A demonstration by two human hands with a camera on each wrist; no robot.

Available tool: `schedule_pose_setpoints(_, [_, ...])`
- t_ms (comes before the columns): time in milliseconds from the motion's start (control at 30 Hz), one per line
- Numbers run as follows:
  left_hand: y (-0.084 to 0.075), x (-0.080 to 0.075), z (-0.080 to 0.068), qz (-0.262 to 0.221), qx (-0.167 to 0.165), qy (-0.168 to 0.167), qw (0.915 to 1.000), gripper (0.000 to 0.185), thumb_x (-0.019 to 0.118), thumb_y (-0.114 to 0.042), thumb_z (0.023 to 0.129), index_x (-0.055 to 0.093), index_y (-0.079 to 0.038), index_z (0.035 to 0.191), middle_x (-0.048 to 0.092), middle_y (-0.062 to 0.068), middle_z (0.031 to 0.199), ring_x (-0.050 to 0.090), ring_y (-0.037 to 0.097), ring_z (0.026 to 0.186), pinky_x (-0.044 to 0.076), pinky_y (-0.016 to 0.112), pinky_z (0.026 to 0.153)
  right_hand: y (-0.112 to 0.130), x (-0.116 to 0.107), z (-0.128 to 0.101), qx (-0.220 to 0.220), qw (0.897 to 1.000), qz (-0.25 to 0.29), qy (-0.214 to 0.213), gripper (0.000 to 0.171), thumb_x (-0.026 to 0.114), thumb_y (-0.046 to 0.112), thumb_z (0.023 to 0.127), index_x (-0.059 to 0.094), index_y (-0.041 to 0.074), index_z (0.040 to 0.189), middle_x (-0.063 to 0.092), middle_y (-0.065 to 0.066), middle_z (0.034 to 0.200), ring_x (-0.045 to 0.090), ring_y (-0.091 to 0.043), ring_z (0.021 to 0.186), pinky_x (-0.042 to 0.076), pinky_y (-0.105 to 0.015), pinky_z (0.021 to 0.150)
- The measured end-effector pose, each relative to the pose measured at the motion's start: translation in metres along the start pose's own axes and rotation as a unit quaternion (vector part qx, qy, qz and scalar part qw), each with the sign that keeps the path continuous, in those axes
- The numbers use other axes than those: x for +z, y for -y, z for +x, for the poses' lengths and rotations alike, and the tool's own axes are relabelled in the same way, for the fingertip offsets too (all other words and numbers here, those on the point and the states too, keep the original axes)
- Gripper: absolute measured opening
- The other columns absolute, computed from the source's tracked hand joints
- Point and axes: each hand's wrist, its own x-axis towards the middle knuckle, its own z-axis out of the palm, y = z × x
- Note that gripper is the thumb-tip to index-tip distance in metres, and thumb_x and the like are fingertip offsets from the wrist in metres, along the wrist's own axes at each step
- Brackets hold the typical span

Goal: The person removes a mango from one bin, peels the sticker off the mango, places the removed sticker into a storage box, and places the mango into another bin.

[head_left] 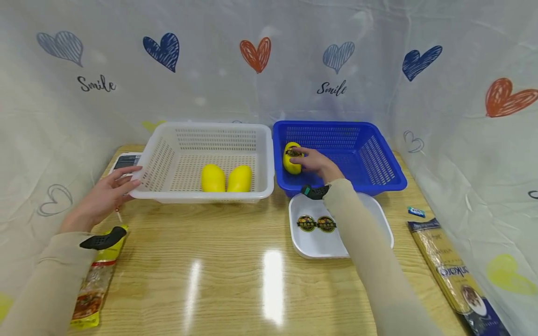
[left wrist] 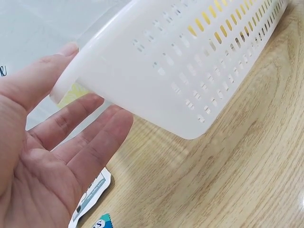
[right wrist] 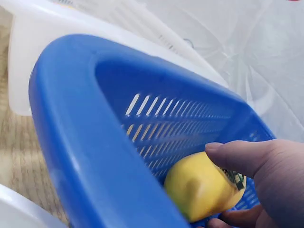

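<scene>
gripping yellow fruit [head_left: 292, 158], right hand [head_left: 313, 163]

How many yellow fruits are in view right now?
3: two yellow fruits side by side in the white basket, one gripped by the right hand in the blue basket.

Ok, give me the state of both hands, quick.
Left hand: open, straight fingers at the corner of the white basket.
Right hand: closed round the yellow fruit inside the blue basket.
</scene>
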Motion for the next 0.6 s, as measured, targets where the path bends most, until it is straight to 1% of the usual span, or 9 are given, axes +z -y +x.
schedule_pose_setpoints(100, [0.0006, -0.0008, 0.0006, -0.011, 0.003, 0.006, 0.9999, 0.053, 0.051, -0.023, 0.103, 0.032, -0.017, 0.152, 0.053, -0.011, 0.128, 0.060, 0.001, 0.105, 0.053, 0.018, 0.082, 0.0005, 0.0020, -0.0004, 0.004, 1.000, -0.008, 0.010, 0.061, 0.059, 0.019, 0.099, 0.033, 0.018, 0.154, 0.018, -0.015, 0.159, 0.033, -0.032, 0.140, 0.036, -0.046, 0.109])
schedule_pose_setpoints(200, [0.0011, -0.0018, 0.0005, -0.010, 0.000, 0.008, 0.9999, 0.054, 0.051, -0.022, 0.103, 0.032, -0.017, 0.153, 0.052, -0.011, 0.127, 0.060, 0.001, 0.104, 0.053, 0.018, 0.081, -0.0005, 0.0038, -0.0002, 0.002, 1.000, -0.007, 0.016, 0.063, 0.059, 0.018, 0.098, 0.031, 0.020, 0.155, 0.015, -0.014, 0.160, 0.031, -0.032, 0.140, 0.035, -0.047, 0.110])
schedule_pose_setpoints(333, [0.0001, -0.0015, 0.0006, 0.016, -0.014, -0.005, 0.9998, 0.055, 0.051, -0.026, 0.103, 0.031, -0.018, 0.153, 0.052, -0.014, 0.126, 0.060, 0.000, 0.103, 0.053, 0.019, 0.081, -0.0025, 0.0050, 0.0011, 0.000, 1.000, 0.001, 0.020, 0.064, 0.059, 0.015, 0.098, 0.030, 0.021, 0.155, 0.014, -0.013, 0.160, 0.031, -0.032, 0.140, 0.034, -0.048, 0.110])
schedule_pose_setpoints(400, [-0.0006, -0.0011, 0.0008, 0.024, -0.020, -0.009, 0.9995, 0.056, 0.051, -0.028, 0.103, 0.029, -0.017, 0.153, 0.052, -0.015, 0.126, 0.059, -0.001, 0.103, 0.053, 0.020, 0.082, -0.0033, 0.0055, 0.0021, -0.003, 1.000, 0.004, 0.018, 0.063, 0.059, 0.014, 0.098, 0.032, 0.020, 0.154, 0.016, -0.015, 0.159, 0.033, -0.033, 0.138, 0.035, -0.049, 0.109])
schedule_pose_setpoints(500, [-0.0012, -0.0010, 0.0007, 0.031, -0.028, -0.011, 0.9991, 0.057, 0.050, -0.029, 0.103, 0.027, -0.016, 0.154, 0.050, -0.015, 0.126, 0.059, -0.001, 0.104, 0.053, 0.020, 0.082, -0.0039, 0.0061, 0.0030, -0.004, 1.000, 0.005, 0.002, 0.059, 0.059, 0.013, 0.098, 0.036, 0.017, 0.152, 0.023, -0.018, 0.156, 0.038, -0.034, 0.134, 0.039, -0.048, 0.107])
schedule_pose_setpoints(600, [-0.0014, -0.0007, 0.0004, 0.033, -0.033, -0.014, 0.9988, 0.058, 0.050, -0.030, 0.103, 0.027, -0.016, 0.154, 0.050, -0.015, 0.127, 0.058, -0.002, 0.104, 0.053, 0.020, 0.083, -0.0038, 0.0065, 0.0028, -0.002, 1.000, -0.003, -0.030, 0.052, 0.058, 0.015, 0.099, 0.042, 0.014, 0.149, 0.031, -0.019, 0.151, 0.044, -0.033, 0.126, 0.044, -0.046, 0.102])
